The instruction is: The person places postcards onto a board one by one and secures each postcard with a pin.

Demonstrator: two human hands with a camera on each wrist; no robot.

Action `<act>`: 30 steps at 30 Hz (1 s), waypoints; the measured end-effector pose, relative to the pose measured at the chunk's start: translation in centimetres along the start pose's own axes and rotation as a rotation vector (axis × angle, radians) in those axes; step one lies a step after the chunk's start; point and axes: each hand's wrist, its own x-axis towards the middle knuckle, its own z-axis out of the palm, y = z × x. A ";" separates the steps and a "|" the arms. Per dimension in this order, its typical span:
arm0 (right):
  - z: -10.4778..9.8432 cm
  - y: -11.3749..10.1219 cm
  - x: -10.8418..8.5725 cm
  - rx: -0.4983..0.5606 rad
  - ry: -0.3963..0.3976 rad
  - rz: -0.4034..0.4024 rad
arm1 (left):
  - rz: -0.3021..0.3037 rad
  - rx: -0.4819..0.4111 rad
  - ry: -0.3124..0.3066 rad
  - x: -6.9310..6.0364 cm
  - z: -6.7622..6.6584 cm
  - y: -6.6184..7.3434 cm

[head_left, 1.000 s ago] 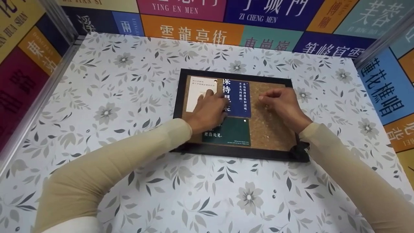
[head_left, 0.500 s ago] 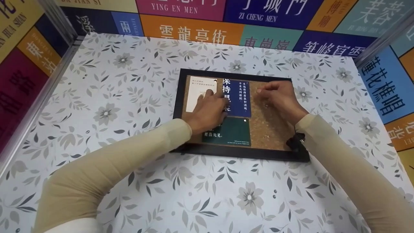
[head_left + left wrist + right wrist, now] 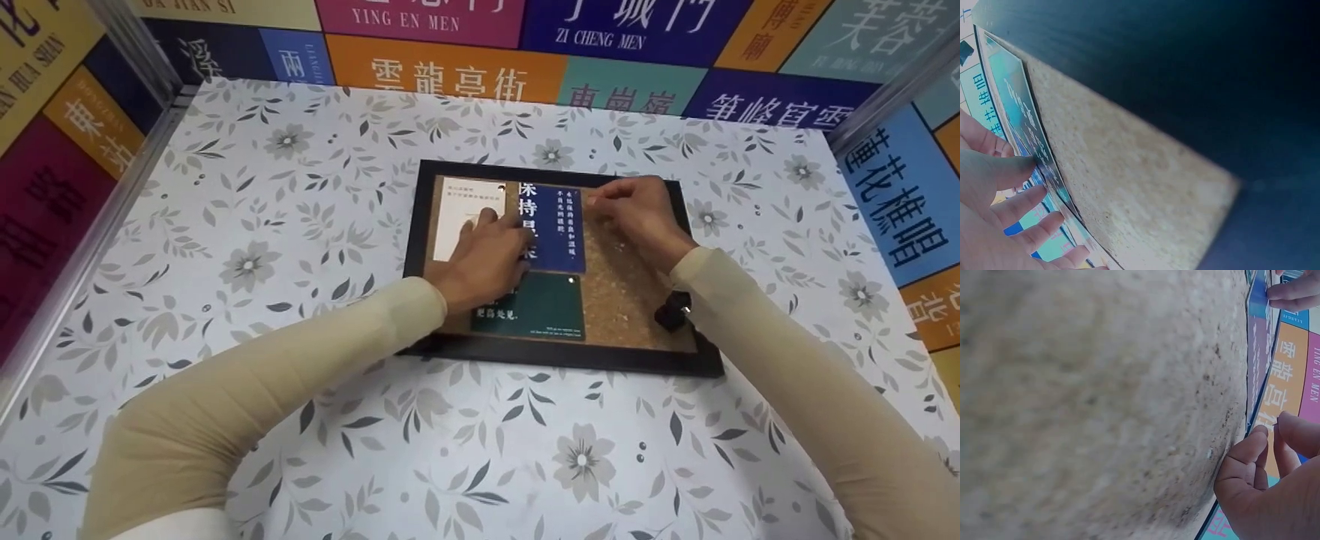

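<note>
A black-framed cork board [image 3: 637,315] lies on the table and bears a white card [image 3: 452,225], a blue card [image 3: 559,232] with white characters and a green card [image 3: 547,307]. With fingers spread, my left hand [image 3: 484,259] rests on the cards, fingertips on the blue one. My right hand [image 3: 645,217] is at the blue card's upper right corner, thumb and index finger pinched together. In the right wrist view, a tiny dark point, seemingly a push pin [image 3: 1277,420], shows at those fingertips; most of it is hidden. Shiny pin heads mark the white and green cards' upper right corners.
A white tablecloth [image 3: 337,450] with grey flowers and leaves covers the table. Colourful panels [image 3: 450,71] with large characters stand behind and at both sides. A black wrist-worn device [image 3: 673,311] hangs under the right wrist, over the board's bare cork.
My right hand has moved left and slightly away from me, from over the bare cork to the blue card's upper right corner. The left hand stays in place on the cards.
</note>
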 end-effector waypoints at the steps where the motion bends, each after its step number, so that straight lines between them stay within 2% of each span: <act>1: 0.0 -0.1 0.1 0.001 0.000 -0.006 | 0.000 -0.003 -0.001 -0.1 0.0 0.0; 5: 0.2 -0.2 0.6 0.005 -0.006 -0.033 | 0.002 -0.015 -0.001 -0.2 0.0 0.0; 16: 0.7 -0.7 1.9 -0.014 -0.008 -0.029 | 0.003 0.003 0.003 -0.1 0.2 0.1; 22: 1.1 -1.0 2.8 -0.006 -0.006 -0.008 | 0.005 0.004 0.001 -0.1 0.1 0.1; 30: 1.4 -1.1 3.7 -0.057 -0.001 0.017 | -0.003 -0.014 -0.007 -0.1 0.0 -0.1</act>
